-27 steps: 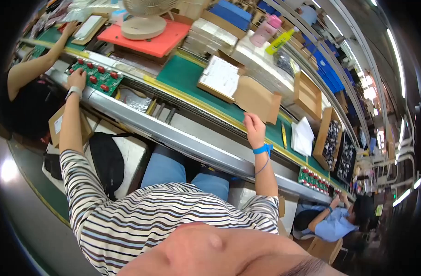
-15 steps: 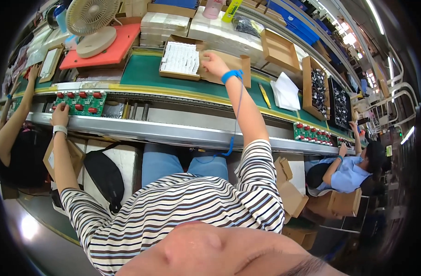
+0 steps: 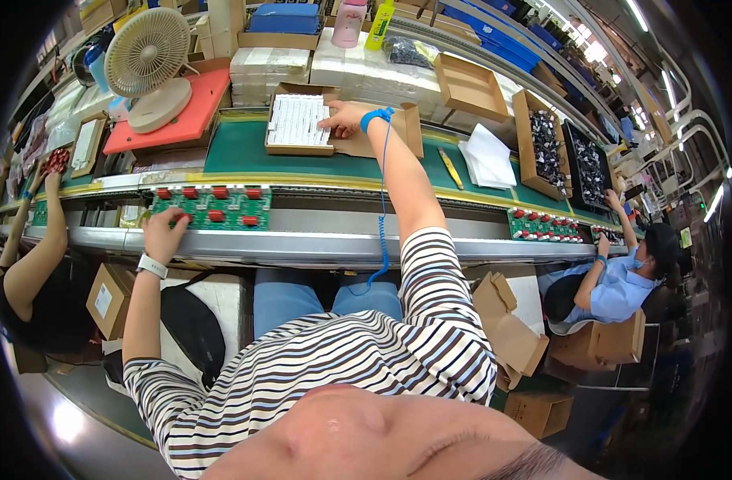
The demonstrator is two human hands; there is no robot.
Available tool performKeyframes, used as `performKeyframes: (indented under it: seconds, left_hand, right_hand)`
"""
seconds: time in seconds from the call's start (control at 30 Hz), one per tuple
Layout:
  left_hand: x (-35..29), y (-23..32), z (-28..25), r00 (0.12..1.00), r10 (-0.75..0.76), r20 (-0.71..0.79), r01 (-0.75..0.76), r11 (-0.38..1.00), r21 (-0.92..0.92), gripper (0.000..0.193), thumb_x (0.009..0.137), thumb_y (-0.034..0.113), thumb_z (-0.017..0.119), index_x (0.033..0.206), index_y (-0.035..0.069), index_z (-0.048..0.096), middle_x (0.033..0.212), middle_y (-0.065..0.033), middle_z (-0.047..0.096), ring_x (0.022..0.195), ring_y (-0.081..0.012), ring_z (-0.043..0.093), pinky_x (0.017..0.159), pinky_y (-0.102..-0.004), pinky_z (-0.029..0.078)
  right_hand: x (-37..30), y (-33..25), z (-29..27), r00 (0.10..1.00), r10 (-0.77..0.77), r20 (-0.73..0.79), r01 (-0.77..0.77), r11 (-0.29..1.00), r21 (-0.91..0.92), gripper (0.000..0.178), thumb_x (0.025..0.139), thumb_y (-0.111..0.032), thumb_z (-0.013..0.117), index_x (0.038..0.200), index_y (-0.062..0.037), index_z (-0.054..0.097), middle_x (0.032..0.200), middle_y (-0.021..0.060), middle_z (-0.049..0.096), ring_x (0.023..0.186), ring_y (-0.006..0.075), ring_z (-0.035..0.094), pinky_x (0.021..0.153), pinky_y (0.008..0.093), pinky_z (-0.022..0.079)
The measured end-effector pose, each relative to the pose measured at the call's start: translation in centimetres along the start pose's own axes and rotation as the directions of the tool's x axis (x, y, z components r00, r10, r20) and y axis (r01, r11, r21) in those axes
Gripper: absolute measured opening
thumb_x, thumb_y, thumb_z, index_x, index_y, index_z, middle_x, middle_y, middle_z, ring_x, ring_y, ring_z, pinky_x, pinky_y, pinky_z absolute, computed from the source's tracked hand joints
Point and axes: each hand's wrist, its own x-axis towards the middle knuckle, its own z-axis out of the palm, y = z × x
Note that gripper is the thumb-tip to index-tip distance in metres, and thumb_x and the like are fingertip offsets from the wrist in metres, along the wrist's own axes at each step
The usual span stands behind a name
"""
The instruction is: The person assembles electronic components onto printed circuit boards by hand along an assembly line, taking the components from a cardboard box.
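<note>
My left hand (image 3: 164, 232) rests on the near left corner of a green circuit board with red parts (image 3: 214, 207) that lies on the conveyor. My right hand (image 3: 342, 118) reaches far across the green belt mat into an open cardboard box of white parts (image 3: 298, 124), fingers on the parts at the box's right edge. Whether it grips one I cannot tell. A blue wrist strap (image 3: 374, 118) with a coiled blue cord (image 3: 382, 216) hangs from that wrist.
A beige fan (image 3: 147, 56) stands on a red tray at the back left. Open cardboard boxes, white sheets (image 3: 487, 157) and trays of dark parts (image 3: 546, 142) line the back right. Another board (image 3: 544, 226) lies downstream. People work at the left (image 3: 30, 264) and right (image 3: 614, 280).
The view has swung so the bench sits more level. My right hand went from the box's right flap into the white parts. My left hand stays at the green board.
</note>
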Motion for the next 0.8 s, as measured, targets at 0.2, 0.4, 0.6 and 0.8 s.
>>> performKeyframes:
  seconds: [0.2, 0.4, 0.6, 0.8]
  left_hand:
    - [-0.8, 6.0, 1.2, 0.99, 0.136, 0.044, -0.137, 0.99, 0.033, 0.025, 0.074, 0.027, 0.062, 0.094, 0.011, 0.062, 0.087, -0.0059, 0.063, 0.091, -0.0253, 0.054, 0.095, -0.053, 0.022]
    - [-1.1, 9.8, 2.1, 0.967, 0.219, 0.129, -0.218, 0.976, -0.024, 0.029, 0.073, 0.026, 0.062, 0.097, 0.01, 0.061, 0.093, -0.0056, 0.062, 0.095, -0.0246, 0.052, 0.098, -0.0519, 0.02]
    - [-1.5, 10.4, 3.1, 0.958, 0.261, 0.123, -0.255, 0.965, -0.063, 0.032, 0.072, 0.026, 0.063, 0.1, 0.011, 0.06, 0.094, -0.0054, 0.062, 0.096, -0.0238, 0.051, 0.099, -0.0513, 0.019]
    - [-1.3, 12.1, 1.5, 0.951, 0.239, 0.199, -0.246, 0.969, 0.011, 0.044, 0.072, 0.026, 0.063, 0.111, 0.01, 0.053, 0.093, -0.0083, 0.06, 0.093, -0.0251, 0.052, 0.098, -0.0505, 0.021]
  right_hand:
    - [-0.6, -0.1, -0.2, 1.0, 0.01, 0.02, -0.011, 0.998, 0.068, 0.086, 0.07, -0.017, 0.073, 0.136, -0.0136, 0.018, 0.078, 0.0101, 0.058, 0.061, 0.015, 0.055, 0.05, 0.0278, 0.047]
    - [-0.9, -0.3, 0.1, 1.0, -0.024, 0.016, 0.022, 0.992, 0.121, 0.083, 0.069, -0.005, 0.07, 0.134, -0.0083, 0.019, 0.08, 0.0125, 0.061, 0.063, 0.0184, 0.059, 0.054, 0.0294, 0.05]
    - [-0.3, -0.3, 1.0, 0.993, -0.022, -0.114, 0.037, 0.991, 0.129, 0.08, 0.064, 0.004, 0.064, 0.131, -0.0074, 0.021, 0.081, 0.0132, 0.058, 0.062, 0.0195, 0.058, 0.054, 0.0319, 0.051]
    - [-0.8, 0.6, -0.1, 0.979, -0.011, -0.202, 0.051, 0.98, 0.193, 0.082, 0.06, 0.005, 0.063, 0.129, -0.0069, 0.021, 0.073, 0.0143, 0.056, 0.059, 0.0243, 0.06, 0.049, 0.0335, 0.05]
